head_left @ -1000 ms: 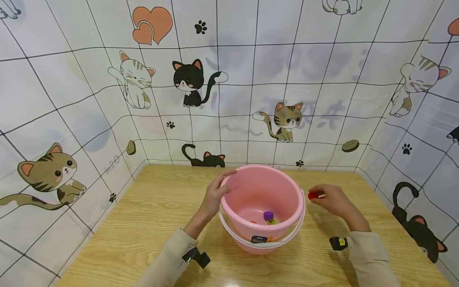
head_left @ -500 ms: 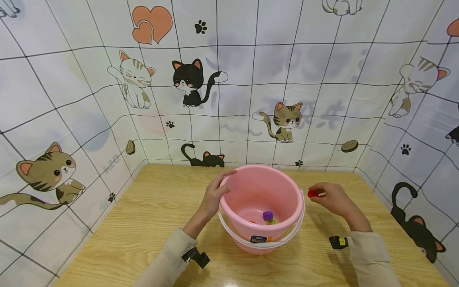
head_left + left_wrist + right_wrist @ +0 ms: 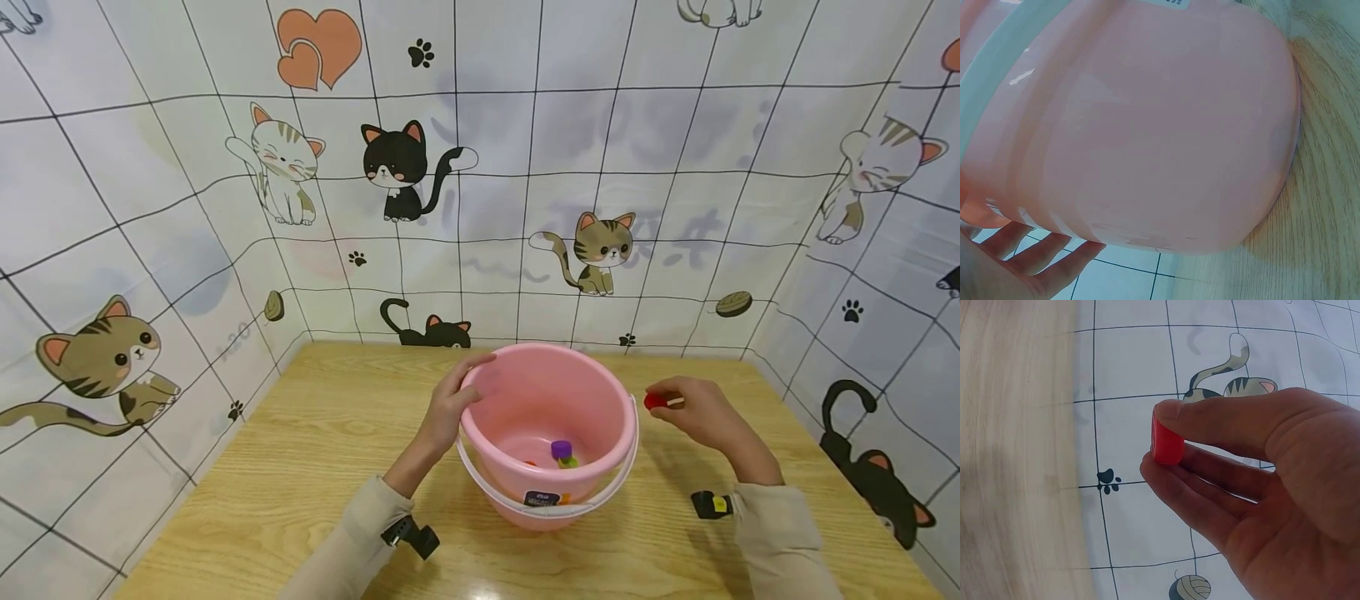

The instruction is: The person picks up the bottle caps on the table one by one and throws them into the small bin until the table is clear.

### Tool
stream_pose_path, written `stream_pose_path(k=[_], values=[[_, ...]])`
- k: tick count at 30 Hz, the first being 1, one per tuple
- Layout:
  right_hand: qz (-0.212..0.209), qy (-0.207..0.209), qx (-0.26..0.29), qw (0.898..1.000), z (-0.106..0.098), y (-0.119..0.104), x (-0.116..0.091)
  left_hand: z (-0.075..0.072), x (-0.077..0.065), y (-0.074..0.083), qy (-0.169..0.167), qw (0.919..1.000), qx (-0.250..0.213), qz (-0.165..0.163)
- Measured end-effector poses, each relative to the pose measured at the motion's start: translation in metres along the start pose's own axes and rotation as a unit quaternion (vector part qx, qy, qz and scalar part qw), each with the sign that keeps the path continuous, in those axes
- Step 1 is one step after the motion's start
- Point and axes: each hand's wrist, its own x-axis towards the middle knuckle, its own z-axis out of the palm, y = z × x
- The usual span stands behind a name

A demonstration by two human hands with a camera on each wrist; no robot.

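Note:
A pink bucket (image 3: 547,492) with a white handle (image 3: 551,510) stands on the wooden table. Its rim is held at the left by my left hand (image 3: 444,412), thumb over the edge; the left wrist view has the bucket's outer wall (image 3: 1166,137) and several fingers (image 3: 1063,269) against it. My right hand (image 3: 701,412), just right of the bucket and off the table, pinches a small red cap-like round piece (image 3: 1167,439) between thumb and fingers. Inside on the bucket's floor lie a purple round piece (image 3: 561,450), a yellow-green piece (image 3: 567,462) and a bit of something red (image 3: 530,464), mostly hidden.
The pale wooden tabletop (image 3: 322,467) reaches back to a white cloth wall (image 3: 495,275) printed with cats and black grid lines. Similar cloth closes off both sides. Each wrist wears a black strapped device (image 3: 412,537).
My right hand rises slightly with the red piece still pinched. The left hand and the bucket stay in place.

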Motion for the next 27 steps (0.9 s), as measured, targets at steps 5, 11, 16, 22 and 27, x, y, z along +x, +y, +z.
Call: stream_pose_path(k=[5, 11, 16, 22, 27], values=[[-0.002, 0.003, -0.003, 1.0, -0.004, -0.004, -0.001, -0.001, 0.0, 0.0, -0.006, 0.9999, -0.009, -0.004], [0.0, 0.008, -0.005, 1.0, -0.007, -0.008, -0.001, -0.001, 0.0, 0.0, -0.009, 0.9998, -0.017, -0.001], [-0.001, 0.013, -0.005, 1.0, -0.01, -0.011, -0.001, 0.0, 0.001, 0.0, -0.001, 1.0, -0.01, 0.001], [-0.004, 0.016, -0.003, 1.0, -0.011, -0.014, -0.002, 0.001, 0.001, 0.0, 0.006, 1.0, -0.004, 0.003], [-0.008, 0.019, -0.004, 1.0, -0.012, -0.016, -0.002, 0.001, 0.0, 0.0, 0.006, 1.0, -0.007, -0.001]])
